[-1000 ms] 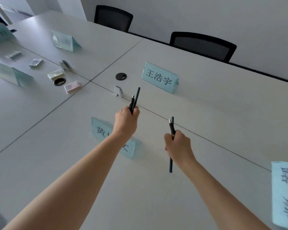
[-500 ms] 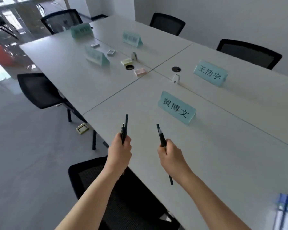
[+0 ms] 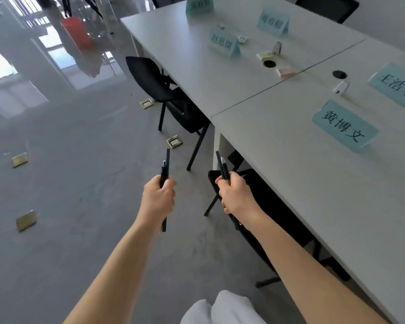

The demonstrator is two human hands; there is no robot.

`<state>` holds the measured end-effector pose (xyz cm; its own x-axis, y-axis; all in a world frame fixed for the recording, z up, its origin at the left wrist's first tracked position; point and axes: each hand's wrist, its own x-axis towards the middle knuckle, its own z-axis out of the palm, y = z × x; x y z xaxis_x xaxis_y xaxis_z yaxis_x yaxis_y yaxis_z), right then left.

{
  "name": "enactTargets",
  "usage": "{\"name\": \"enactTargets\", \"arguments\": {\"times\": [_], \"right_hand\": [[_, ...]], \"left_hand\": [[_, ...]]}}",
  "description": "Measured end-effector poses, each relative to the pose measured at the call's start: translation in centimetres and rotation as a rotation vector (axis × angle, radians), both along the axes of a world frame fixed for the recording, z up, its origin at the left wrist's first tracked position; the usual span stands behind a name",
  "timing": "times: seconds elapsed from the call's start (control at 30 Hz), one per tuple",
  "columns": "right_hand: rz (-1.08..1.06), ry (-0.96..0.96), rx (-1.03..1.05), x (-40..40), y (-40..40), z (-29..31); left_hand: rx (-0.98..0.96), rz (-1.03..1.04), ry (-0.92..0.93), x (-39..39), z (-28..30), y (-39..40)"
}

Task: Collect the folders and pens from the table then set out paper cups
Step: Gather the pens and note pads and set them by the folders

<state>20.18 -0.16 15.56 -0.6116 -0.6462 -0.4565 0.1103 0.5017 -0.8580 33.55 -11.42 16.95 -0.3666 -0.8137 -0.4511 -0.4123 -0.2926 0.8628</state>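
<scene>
My left hand (image 3: 158,199) is closed around black pens (image 3: 165,167) that stick up from the fist, with the lower ends showing below it. My right hand (image 3: 236,195) grips another black pen (image 3: 222,165) with a silver clip, tilted to the left. Both hands hover over the grey floor, left of the white table (image 3: 297,174). No folders or paper cups are in view.
Teal name cards (image 3: 344,126) stand on the table, with sticky-note pads (image 3: 284,71) and small white items near the cable holes. Black chairs (image 3: 173,99) are tucked under the table's near edge. Brass floor sockets (image 3: 174,141) dot the grey floor.
The view has swung left and away from the table. Both hands, still holding their pens, have moved from above the tabletop to over the floor beside it.
</scene>
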Motion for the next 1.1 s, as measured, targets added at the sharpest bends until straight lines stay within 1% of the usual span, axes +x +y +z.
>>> {"name": "enactTargets", "arguments": {"times": [0.17,0.37,0.5,0.63,0.8,1.0,1.1], "right_hand": [[-0.003,-0.034,-0.008,1.3,-4.3,0.0],[0.003,-0.082,-0.009,0.8,-10.3,0.4],[0.003,-0.059,0.026,-1.3,-16.2,0.6],[0.002,-0.084,0.045,-3.2,-21.7,0.9],[-0.083,-0.100,0.029,-6.3,-26.7,1.0],[-0.219,-0.149,0.040,-11.0,-31.1,-0.7],[-0.295,-0.140,0.041,-13.8,-34.3,-0.9]], "left_hand": [[0.048,0.032,0.044,1.7,-0.5,-4.0],[0.137,-0.079,0.085,-0.3,-0.3,-9.6],[0.116,-0.094,0.063,-2.9,0.4,-14.9],[0.087,-0.080,0.028,-5.0,1.1,-20.6],[0.094,-0.091,0.001,-8.1,1.2,-26.9],[0.170,-0.170,0.031,-13.8,-0.4,-33.4],[0.165,-0.189,0.053,-17.4,-0.9,-37.3]]}}
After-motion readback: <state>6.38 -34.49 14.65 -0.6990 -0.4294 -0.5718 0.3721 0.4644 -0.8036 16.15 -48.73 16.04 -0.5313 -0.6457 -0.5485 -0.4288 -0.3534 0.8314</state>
